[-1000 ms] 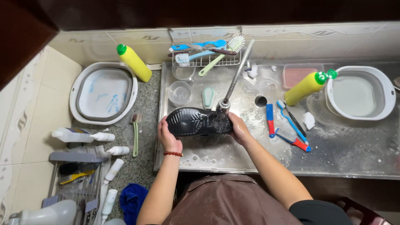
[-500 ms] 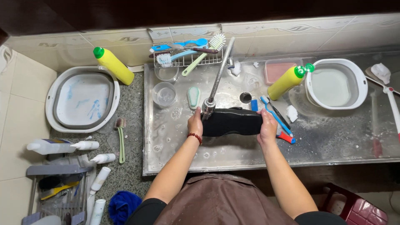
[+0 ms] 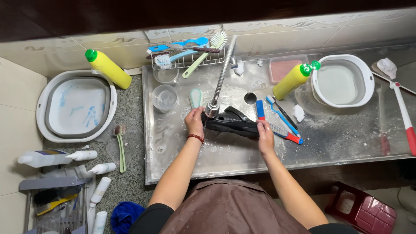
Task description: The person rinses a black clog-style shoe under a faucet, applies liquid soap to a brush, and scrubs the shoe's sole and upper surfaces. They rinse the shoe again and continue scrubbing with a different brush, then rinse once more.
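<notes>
I hold a black shoe (image 3: pixel 232 121) over the steel sink (image 3: pixel 329 141), right under the head of the flexible metal faucet (image 3: pixel 221 78). My left hand (image 3: pixel 194 121) grips the shoe's left end beside the faucet head. My right hand (image 3: pixel 264 132) grips its right end. The shoe lies tilted, its top side showing, above the wet, foamy sink floor.
A wire rack of brushes (image 3: pixel 186 54) hangs at the back wall. Two yellow bottles (image 3: pixel 107 68) (image 3: pixel 292 81), two white basins (image 3: pixel 76 106) (image 3: pixel 342 81), a clear cup (image 3: pixel 164 97), brushes (image 3: pixel 279 115) and a drain hole (image 3: pixel 250 98) surround the shoe. A red stool (image 3: pixel 359 210) stands at the lower right.
The shoe has been turned from sole-up to its top side and shifted right under the faucet. Both hands regripped its ends. The camera view slid rightwards.
</notes>
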